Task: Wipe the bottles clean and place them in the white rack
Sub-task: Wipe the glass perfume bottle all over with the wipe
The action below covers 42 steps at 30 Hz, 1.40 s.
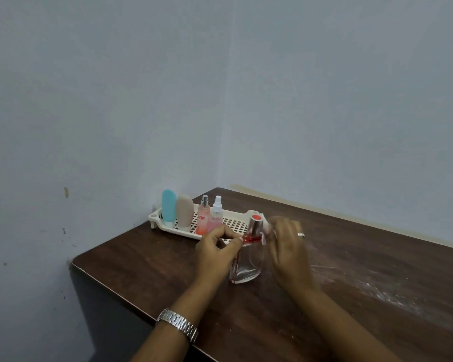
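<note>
A clear glass perfume bottle [247, 265] with a silver cap and red top stands upright on the dark wooden table [351, 257]. My left hand [216, 253] pinches the bottle at its red shoulder. My right hand [288, 250] holds a white tissue [266, 227] against the right side of the bottle's cap and neck. The white rack [236, 222] lies behind, near the table's far left corner. In it stand a blue tube [168, 209], a beige tube [184, 211], a pink spray bottle [203, 216] and a clear spray bottle [216, 214].
Walls close in on the table at the back and the left. The table's front-left edge runs diagonally below my left wrist. Pale dusty smears mark the tabletop at the right. The right half of the rack holds nothing.
</note>
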Available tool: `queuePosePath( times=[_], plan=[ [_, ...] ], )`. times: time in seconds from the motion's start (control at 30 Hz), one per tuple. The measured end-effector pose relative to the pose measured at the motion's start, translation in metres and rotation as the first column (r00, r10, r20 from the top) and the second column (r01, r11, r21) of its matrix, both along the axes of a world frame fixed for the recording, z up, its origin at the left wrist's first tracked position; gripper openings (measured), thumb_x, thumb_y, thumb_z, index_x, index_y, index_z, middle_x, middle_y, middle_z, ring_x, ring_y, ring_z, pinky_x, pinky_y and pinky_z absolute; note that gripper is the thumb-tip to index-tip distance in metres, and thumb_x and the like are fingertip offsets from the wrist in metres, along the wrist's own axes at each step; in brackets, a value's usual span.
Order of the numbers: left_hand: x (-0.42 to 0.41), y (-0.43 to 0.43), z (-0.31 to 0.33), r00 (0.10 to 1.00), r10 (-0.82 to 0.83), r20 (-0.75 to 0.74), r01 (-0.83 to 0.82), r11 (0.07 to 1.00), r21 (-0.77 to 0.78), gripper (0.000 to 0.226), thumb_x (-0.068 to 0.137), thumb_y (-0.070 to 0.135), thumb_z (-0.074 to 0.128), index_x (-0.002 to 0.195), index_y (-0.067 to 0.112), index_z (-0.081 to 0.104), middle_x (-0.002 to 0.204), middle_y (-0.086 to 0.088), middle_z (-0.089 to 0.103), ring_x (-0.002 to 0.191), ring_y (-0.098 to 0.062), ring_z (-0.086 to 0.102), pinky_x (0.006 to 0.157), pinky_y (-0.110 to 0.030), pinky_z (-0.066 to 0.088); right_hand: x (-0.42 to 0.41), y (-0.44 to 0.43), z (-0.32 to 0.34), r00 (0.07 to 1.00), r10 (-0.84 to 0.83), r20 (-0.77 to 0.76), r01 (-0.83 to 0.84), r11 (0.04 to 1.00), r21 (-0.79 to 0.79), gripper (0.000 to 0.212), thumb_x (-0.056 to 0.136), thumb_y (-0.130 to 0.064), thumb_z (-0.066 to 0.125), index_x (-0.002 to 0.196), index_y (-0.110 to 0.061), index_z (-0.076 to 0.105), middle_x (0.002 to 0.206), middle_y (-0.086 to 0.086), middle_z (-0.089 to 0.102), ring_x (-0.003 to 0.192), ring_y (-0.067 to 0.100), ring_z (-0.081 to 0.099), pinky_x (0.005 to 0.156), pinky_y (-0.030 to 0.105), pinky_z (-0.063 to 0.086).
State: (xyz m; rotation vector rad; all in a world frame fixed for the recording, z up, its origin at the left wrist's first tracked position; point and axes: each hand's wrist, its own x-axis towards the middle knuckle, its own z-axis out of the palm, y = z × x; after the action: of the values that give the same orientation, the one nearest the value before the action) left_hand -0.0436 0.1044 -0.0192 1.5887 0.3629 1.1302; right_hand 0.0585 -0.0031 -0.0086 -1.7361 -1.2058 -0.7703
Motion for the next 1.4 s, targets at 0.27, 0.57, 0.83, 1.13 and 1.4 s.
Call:
queuePosePath(
  times=[0.27, 0.57, 0.83, 1.13, 1.4],
  plan=[
    [-0.001, 0.003, 0.003, 0.999, -0.014, -0.044, 0.013, 1.000, -0.021, 0.020, 0.080, 0.002, 0.068, 0.065, 0.013, 0.064, 0.063, 0.003, 0.061, 0.065, -0.013, 0.053, 0.061, -0.029, 0.046, 0.002, -0.006, 0.002, 0.984, 0.069, 0.162, -0.068, 0.998, -0.013, 0.011, 0.091, -0.023, 0.052, 0.097, -0.020, 0.061, 0.099, -0.005, 0.056, 0.090, 0.012, 0.047, 0.073, 0.020, 0.039],
    [-0.007, -0.002, 0.002, 0.998, -0.036, -0.060, 0.035, 0.999, -0.022, 0.011, 0.081, 0.012, 0.071, 0.083, 0.022, 0.069, 0.083, 0.007, 0.068, 0.076, -0.016, 0.056, 0.070, -0.029, 0.050, 0.022, 0.001, 0.025, 0.805, 0.056, -0.591, -0.010, 0.997, 0.080, 0.030, 0.088, 0.000, 0.049, 0.094, -0.029, 0.054, 0.086, 0.000, 0.062, 0.073, 0.012, 0.058, 0.061, 0.028, 0.046],
    [-0.043, -0.027, 0.009, 0.542, 0.472, -0.696, 0.027, 0.817, 0.576, 0.036, 0.093, 0.046, 0.047, 0.124, 0.028, 0.048, 0.116, 0.004, 0.061, 0.108, -0.017, 0.058, 0.084, -0.030, 0.044, 0.018, -0.003, 0.016, 0.821, -0.153, -0.549, -0.241, 0.780, -0.578, 0.031, 0.087, 0.003, 0.046, 0.104, -0.016, 0.065, 0.106, 0.000, 0.065, 0.102, 0.018, 0.057, 0.077, 0.022, 0.044],
    [-0.021, -0.040, 0.017, 0.530, 0.485, -0.695, 0.106, 0.776, 0.622, 0.027, 0.101, 0.033, 0.037, 0.119, 0.014, 0.045, 0.121, -0.009, 0.060, 0.112, -0.026, 0.058, 0.085, -0.035, 0.045, 0.009, 0.004, 0.011, 0.843, -0.103, -0.528, -0.223, 0.826, -0.518, 0.021, 0.092, -0.003, 0.042, 0.096, -0.019, 0.055, 0.093, -0.002, 0.056, 0.080, 0.012, 0.051, 0.055, 0.014, 0.034],
    [0.003, -0.018, 0.039, 0.686, 0.486, -0.542, -0.043, 0.770, 0.636, 0.021, 0.098, 0.020, 0.048, 0.114, 0.007, 0.052, 0.112, -0.011, 0.064, 0.106, -0.027, 0.060, 0.080, -0.031, 0.045, 0.022, 0.032, 0.057, 0.887, -0.039, -0.460, -0.192, 0.874, -0.445, 0.035, 0.090, -0.002, 0.038, 0.120, -0.011, 0.055, 0.114, 0.005, 0.061, 0.093, 0.014, 0.052, 0.075, 0.022, 0.037]
  ],
)
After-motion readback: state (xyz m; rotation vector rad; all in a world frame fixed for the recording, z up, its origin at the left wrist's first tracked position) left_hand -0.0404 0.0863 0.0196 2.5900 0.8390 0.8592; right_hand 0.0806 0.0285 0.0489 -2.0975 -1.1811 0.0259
